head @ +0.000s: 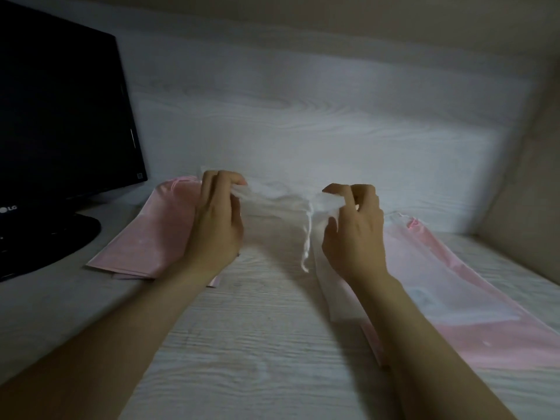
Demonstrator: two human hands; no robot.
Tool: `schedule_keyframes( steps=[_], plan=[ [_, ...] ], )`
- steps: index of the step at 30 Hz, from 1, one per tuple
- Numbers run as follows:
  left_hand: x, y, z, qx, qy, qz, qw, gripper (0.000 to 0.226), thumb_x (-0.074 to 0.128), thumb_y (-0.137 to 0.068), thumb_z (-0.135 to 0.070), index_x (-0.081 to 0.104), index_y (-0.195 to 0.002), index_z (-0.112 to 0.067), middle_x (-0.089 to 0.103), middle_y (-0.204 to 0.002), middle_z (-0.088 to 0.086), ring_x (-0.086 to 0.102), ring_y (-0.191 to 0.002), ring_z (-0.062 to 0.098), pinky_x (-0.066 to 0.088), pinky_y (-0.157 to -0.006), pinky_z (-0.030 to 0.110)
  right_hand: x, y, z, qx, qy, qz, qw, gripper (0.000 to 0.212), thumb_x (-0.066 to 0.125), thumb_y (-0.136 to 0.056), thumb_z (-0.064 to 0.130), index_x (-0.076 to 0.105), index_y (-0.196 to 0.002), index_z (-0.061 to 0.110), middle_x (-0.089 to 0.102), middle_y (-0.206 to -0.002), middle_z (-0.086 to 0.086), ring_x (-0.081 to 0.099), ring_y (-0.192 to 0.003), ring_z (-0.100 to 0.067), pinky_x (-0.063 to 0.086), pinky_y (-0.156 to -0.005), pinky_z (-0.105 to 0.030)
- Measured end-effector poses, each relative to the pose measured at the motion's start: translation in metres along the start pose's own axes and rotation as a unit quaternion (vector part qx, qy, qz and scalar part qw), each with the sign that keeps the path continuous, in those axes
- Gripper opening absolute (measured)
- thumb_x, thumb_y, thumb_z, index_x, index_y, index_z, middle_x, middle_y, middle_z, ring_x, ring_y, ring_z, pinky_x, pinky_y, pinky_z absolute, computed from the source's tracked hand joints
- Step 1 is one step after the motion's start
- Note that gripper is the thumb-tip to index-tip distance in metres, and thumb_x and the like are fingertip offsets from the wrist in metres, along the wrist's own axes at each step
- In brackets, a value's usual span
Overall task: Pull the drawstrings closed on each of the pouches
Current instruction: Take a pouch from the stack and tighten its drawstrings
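A white fabric pouch (278, 204) is held up over the middle of the desk, its top edge stretched between my hands. My left hand (216, 219) pinches the pouch's left top corner. My right hand (353, 228) pinches its right top corner with thumb and forefinger. A white drawstring (306, 244) dangles from the gathered top between the hands. The pouch's lower body is hard to tell from the pale desk. A pink pouch (148, 234) lies flat to the left, partly behind my left hand. More pink pouches (448, 286) lie in a pile on the right.
A black LG monitor (57, 116) stands at the left on a dark round base (42, 247). The white wood-grain desk (257, 344) runs to a white back panel, with a beige wall (527, 183) closing the right side.
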State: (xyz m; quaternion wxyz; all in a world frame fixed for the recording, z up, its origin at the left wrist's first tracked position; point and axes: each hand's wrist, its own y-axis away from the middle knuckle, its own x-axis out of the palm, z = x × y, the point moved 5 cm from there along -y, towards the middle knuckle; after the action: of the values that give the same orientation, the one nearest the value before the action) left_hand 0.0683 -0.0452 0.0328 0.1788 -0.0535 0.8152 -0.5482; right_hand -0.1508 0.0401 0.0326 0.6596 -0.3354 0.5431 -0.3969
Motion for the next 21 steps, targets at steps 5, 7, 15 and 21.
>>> schedule_keyframes(
  steps=[5, 7, 15, 21],
  plan=[
    [-0.013, -0.006, -0.019, 0.097, -0.028, -0.066, 0.993, 0.033, 0.048, -0.082, 0.025, 0.064, -0.103, 0.003, 0.052, -0.114, 0.023, 0.051, -0.102, 0.016, 0.045, -0.092, 0.023, -0.006, 0.001, -0.02, 0.097, 0.059, 0.042, 0.993, 0.04, 0.065, -0.087, 0.004, 0.058, -0.124, 0.019, 0.059, -0.101, -0.014, 0.058, -0.081, -0.039, 0.043, -0.061, -0.038],
    [-0.011, -0.004, -0.02, 0.115, -0.062, -0.042, 0.991, 0.026, 0.053, -0.084, 0.016, 0.067, -0.099, 0.0, 0.054, -0.113, 0.02, 0.054, -0.099, 0.026, 0.047, -0.088, 0.039, 0.006, 0.006, -0.032, 0.16, 0.044, 0.128, 0.978, 0.032, 0.057, -0.09, 0.006, 0.064, -0.119, 0.017, 0.07, -0.093, -0.012, 0.066, -0.087, -0.039, 0.042, -0.063, -0.035],
    [0.002, 0.002, -0.013, 0.165, -0.21, 0.093, 0.959, 0.009, 0.057, -0.076, -0.02, 0.063, -0.07, -0.017, 0.058, -0.079, -0.006, 0.05, -0.087, 0.025, 0.03, -0.08, 0.044, 0.035, 0.021, -0.045, 0.282, -0.185, 0.222, 0.915, 0.064, 0.048, -0.096, 0.005, 0.037, -0.157, 0.021, 0.076, -0.102, -0.011, 0.073, -0.092, -0.028, 0.059, -0.09, -0.04],
    [0.02, 0.01, -0.002, 0.144, -0.239, 0.187, 0.942, 0.021, 0.056, -0.084, -0.042, 0.071, -0.084, -0.026, 0.064, -0.078, -0.015, 0.049, -0.094, 0.017, 0.024, -0.084, 0.038, 0.019, 0.023, -0.038, 0.342, -0.133, 0.248, 0.897, 0.025, 0.055, -0.1, 0.021, 0.062, -0.101, -0.003, 0.074, -0.067, -0.014, 0.069, -0.044, -0.026, 0.061, -0.048, -0.038]
  ],
)
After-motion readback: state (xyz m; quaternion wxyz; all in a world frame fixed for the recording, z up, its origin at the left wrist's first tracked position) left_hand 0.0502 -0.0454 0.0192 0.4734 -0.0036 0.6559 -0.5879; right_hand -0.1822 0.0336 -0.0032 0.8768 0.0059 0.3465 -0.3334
